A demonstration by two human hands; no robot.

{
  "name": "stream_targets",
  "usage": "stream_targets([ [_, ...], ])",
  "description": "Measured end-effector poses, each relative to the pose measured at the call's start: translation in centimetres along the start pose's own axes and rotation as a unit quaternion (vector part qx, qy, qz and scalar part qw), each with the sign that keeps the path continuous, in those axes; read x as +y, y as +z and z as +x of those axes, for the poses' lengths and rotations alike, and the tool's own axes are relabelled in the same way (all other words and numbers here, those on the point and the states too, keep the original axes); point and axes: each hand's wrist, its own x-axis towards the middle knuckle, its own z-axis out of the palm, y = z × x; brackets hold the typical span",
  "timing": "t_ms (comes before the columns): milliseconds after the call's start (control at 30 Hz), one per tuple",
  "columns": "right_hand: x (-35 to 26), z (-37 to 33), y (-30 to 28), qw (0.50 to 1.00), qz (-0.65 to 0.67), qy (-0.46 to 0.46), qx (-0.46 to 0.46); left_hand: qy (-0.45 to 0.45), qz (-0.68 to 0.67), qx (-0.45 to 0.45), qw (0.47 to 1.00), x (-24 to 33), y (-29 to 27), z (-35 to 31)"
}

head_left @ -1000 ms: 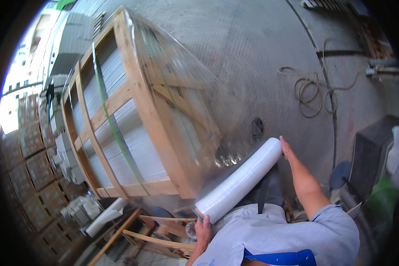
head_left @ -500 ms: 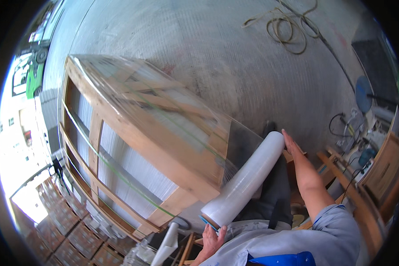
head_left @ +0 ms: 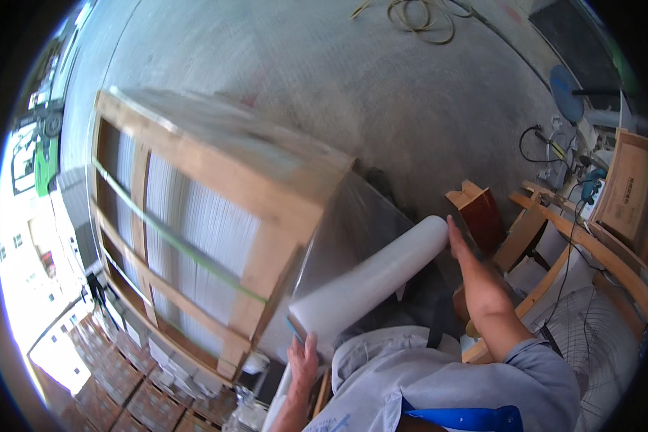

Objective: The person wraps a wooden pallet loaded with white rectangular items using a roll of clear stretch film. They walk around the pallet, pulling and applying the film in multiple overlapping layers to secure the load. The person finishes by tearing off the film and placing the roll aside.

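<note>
Rightward from the film roll (head_left: pixel 371 281), a carton (head_left: pixel 618 216) bears dark print (head_left: pixel 628 191).

Wearing lt-grey short-slv. shirt (head_left: pixel 446 381) w/ bright-blue collar (head_left: pixel 471 417), small blue print (head_left: pixel 333 423) L of collar, dk strap (head_left: pixel 437 330) nr. shirt's lower edge, dk trousers (head_left: pixel 410 314).

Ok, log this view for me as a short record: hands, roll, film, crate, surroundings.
Left hand: against the lower-left end of the roll
Right hand: fingers straight, against the roll's other end
Roll: whitish, held between both hands, slanting
Film: clear, stretched from roll to crate
Crate: wooden frame, pale sheets inside, green strap across
Surroundings: boxes at lower left, coiled line on the floor at top
</note>
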Motion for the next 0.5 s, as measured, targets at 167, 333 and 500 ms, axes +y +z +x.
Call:
stream_targets([
  [167, 4.3, -3.9, -3.6, 0.997, -0.040, -0.042, 0.049, 0.004, -0.024, 0.004, 1.000, -4.8, -0.9, -3.3],
  [333, 10.7, -5.2, -5.9, 0.992, 0.027, -0.095, 0.075, 0.021, -0.020, -0.041, 0.999, -8.7, -4.0, -4.5],
  [500, 17.9, -10.4, -2.9, 0.989, 0.111, -0.090, 0.035, 0.108, -0.033, -0.056, 0.992, -14.2, -8.9, -2.8],
])
